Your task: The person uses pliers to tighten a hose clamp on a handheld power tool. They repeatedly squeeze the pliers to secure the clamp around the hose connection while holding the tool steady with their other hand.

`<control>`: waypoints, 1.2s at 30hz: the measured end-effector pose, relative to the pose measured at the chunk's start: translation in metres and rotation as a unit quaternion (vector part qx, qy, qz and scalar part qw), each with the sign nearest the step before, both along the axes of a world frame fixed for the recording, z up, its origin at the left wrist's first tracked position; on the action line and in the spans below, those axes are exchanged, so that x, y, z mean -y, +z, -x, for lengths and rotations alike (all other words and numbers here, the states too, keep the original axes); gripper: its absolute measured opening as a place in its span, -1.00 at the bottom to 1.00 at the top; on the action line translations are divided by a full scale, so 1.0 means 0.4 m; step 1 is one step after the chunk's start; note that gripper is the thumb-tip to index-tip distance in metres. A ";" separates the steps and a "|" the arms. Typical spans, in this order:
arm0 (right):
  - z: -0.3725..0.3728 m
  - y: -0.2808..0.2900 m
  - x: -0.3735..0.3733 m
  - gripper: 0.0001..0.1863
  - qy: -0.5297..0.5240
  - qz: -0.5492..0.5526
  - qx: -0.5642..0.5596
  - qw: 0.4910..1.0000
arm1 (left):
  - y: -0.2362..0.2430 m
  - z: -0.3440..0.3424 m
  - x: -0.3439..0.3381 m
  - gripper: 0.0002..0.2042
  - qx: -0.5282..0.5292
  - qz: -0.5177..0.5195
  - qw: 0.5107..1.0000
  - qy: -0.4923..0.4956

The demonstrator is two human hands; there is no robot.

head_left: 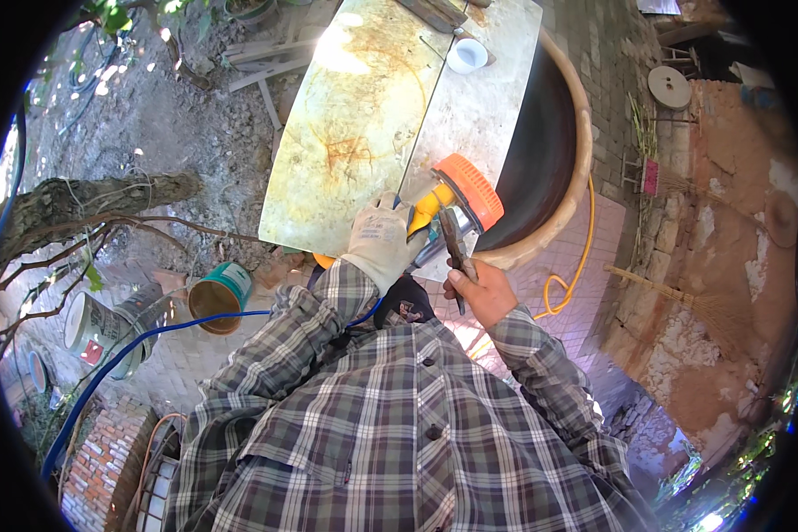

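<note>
My left hand (377, 235), in a pale work glove, is closed around a device at the near edge of the board. The device has a yellow body (427, 209) and a wide, ribbed orange round end (470, 188) turned toward the right; its exact kind is unclear. Bare, my right hand (485, 291) grips a dark, narrow, worn tool (454, 238) that looks metallic. Its upper end points away from me, next to the orange end, and I cannot tell whether they touch. The glove hides part of the device.
A stained pale board (355, 133) lies ahead, with a white cup (466, 56) at its far end. Beside it, a large dark-lined round basin (583, 133) stands on the right. A yellow hose (554, 301), a blue hose (106, 368) and a green bucket (232, 288) are nearby.
</note>
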State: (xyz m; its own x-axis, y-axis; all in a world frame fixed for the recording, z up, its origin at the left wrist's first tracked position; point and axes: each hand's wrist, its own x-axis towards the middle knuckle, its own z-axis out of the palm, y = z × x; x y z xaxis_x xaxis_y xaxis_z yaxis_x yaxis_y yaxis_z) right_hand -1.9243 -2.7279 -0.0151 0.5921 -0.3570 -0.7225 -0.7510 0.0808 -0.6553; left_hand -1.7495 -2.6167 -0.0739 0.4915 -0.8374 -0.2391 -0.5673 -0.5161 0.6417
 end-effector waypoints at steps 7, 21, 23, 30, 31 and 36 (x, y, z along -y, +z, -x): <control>-0.039 0.070 0.007 -0.62 -0.139 -0.257 -0.013 0.956 | 0.008 0.006 0.015 -0.58 -0.008 -0.061 0.998 -0.022; -0.039 0.038 0.010 -0.60 -0.205 -0.457 0.057 0.864 | 0.008 0.003 0.013 -0.64 -0.047 -0.030 0.998 -0.003; -0.023 0.003 0.003 -0.58 -0.200 -0.488 0.081 0.846 | 0.006 0.001 0.010 -0.64 -0.053 -0.031 0.998 -0.010; -0.020 -0.069 -0.003 -0.56 -0.149 -0.528 0.139 0.824 | 0.017 -0.007 0.003 -0.64 -0.046 -0.051 0.998 -0.002; -0.018 -0.080 -0.002 -0.57 -0.151 -0.539 0.141 0.816 | 0.024 -0.009 0.002 -0.65 -0.046 -0.050 0.998 -0.003; -0.020 -0.085 -0.009 -0.58 -0.147 -0.505 0.122 0.841 | 0.012 -0.008 -0.011 -0.60 -0.057 -0.057 0.997 0.001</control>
State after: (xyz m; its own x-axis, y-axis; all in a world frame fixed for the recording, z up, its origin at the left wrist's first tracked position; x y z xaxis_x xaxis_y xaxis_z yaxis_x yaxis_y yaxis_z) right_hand -1.9162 -2.7241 -0.0489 0.7604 0.2090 -0.6149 -0.4533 0.8488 -0.2721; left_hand -1.7461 -2.6121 -0.0690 0.4578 -0.8006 -0.3866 -0.4926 -0.5905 0.6393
